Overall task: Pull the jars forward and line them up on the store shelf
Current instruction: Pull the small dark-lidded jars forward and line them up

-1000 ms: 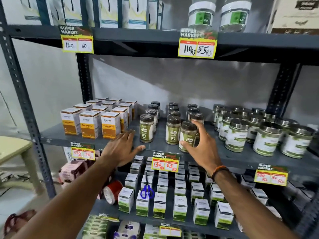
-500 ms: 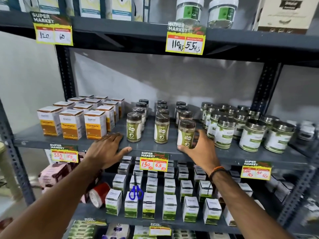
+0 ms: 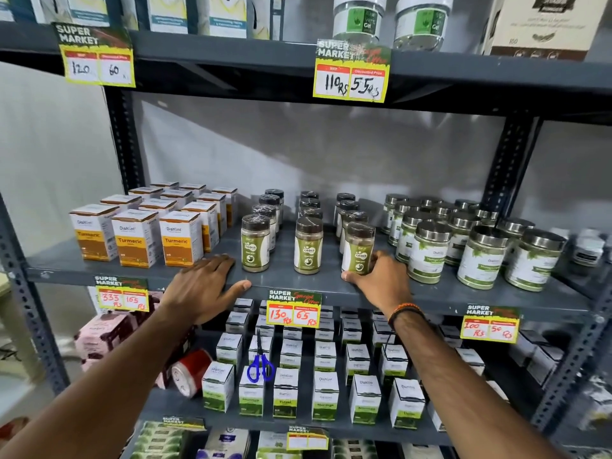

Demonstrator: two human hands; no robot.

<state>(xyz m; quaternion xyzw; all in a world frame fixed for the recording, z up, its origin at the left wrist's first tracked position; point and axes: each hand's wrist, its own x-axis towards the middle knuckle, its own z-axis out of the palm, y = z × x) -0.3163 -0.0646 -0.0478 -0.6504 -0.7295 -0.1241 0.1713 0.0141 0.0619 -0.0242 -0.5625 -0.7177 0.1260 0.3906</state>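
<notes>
Jars [image 3: 308,207] behind each front one are mostly hidden. Right hand [image 3: 381,281] still grips the right front jar [image 3: 358,248], now nearer the shelf [image 3: 298,279] edge; left hand [image 3: 202,286] stays flat, empty.

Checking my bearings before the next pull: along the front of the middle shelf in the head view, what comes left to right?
Turmeric boxes → left hand → left front jar → middle front jar → right front jar held by right hand → steel-lidded jars.

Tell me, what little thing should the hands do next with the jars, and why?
Probably the right hand should set its jar upright, level with the other two front jars. It leans a little and sits slightly off their line, while the left hand only rests on the shelf edge.
</notes>
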